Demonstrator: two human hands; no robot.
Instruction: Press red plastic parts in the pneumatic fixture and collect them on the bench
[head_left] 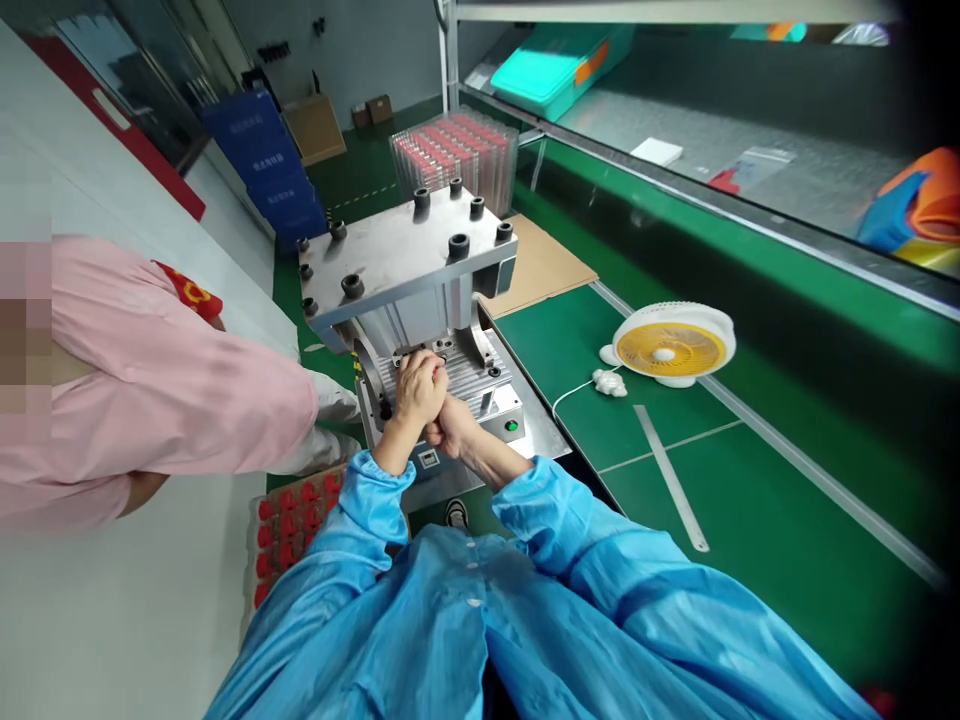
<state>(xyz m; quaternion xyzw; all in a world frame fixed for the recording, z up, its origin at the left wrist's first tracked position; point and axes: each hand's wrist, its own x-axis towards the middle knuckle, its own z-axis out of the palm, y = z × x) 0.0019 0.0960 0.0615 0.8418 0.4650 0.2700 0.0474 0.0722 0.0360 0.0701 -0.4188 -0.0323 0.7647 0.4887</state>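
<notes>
My left hand (421,385) and my right hand (451,422) meet over the front of a metal press-like machine (390,255) with a thick top plate and black bolts. The left hand is closed, its fingers curled down above the ribbed metal bed (491,385). Just below and to the right, my right hand is closed too and touches the left. A small bit of red shows by the left fingertips; what either hand holds is hidden. A green button (512,426) is on the machine's front, right of my hands.
A person in a pink shirt (187,385) stands at left, near a tray of red parts (289,530). To the right are a white-and-yellow fan (675,345) with its cord and a steel ruler (671,480). Clear trays with red parts (457,150) are stacked behind the machine.
</notes>
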